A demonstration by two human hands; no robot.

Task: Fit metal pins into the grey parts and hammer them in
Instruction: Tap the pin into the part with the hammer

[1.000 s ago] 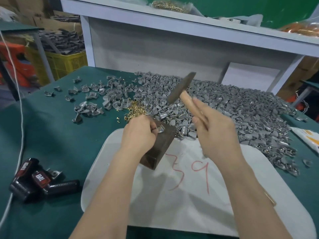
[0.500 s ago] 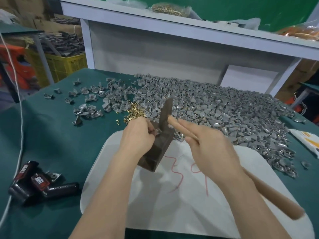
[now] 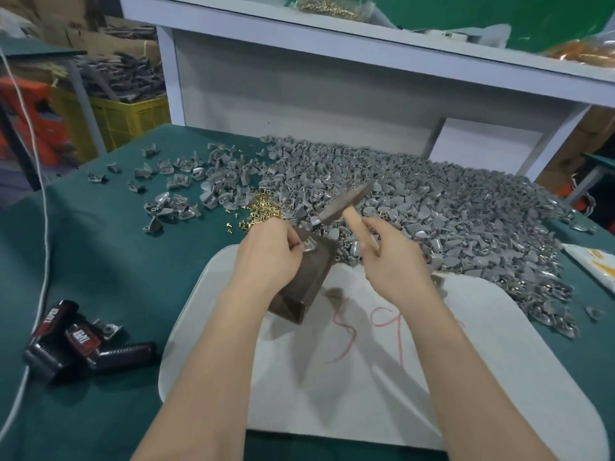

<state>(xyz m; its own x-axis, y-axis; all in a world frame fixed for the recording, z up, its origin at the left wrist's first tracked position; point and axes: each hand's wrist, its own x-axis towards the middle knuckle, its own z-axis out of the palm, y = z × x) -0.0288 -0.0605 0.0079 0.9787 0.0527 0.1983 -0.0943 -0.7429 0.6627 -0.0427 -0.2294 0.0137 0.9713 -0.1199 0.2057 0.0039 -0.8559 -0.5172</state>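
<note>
Right hand (image 3: 396, 261) wrapped round the wooden handle of the hammer (image 3: 344, 202), gripping close under the head. Hammer head is dark metal, tilted, held above and just beyond the block, clear of it. Lower end of the handle is hidden behind the wrist.

Left hand (image 3: 266, 257) curled, fingertips pinching a grey part (image 3: 308, 246) down on the top face of the dark metal block (image 3: 309, 281). The part sits at the block's top edge, right beside the knuckles. Whether a pin is seated in it cannot be made out.

The block stands on the far edge of a white board (image 3: 366, 394), between the two hands. Red marks are scrawled on the board beside the right forearm.

Brass pins (image 3: 263, 209) lie in a small loose heap on the green cloth (image 3: 100, 261), just beyond the left hand and touching the edge of the pile of grey parts (image 3: 449, 211). The pile is broad, covering the far right of the table up to the white shelf unit (image 3: 332, 94). Strays thin out toward the far left.

Near left, black and red objects (image 3: 76, 337) lie bunched on the cloth, near the board's left edge. A white cable (image 3: 41, 201) runs down the left side. A yellow crate (image 3: 133, 118) sits beyond the table, loaded with dark parts. A clear bag of brass-coloured pieces (image 3: 326, 6) rests on the shelf top.
</note>
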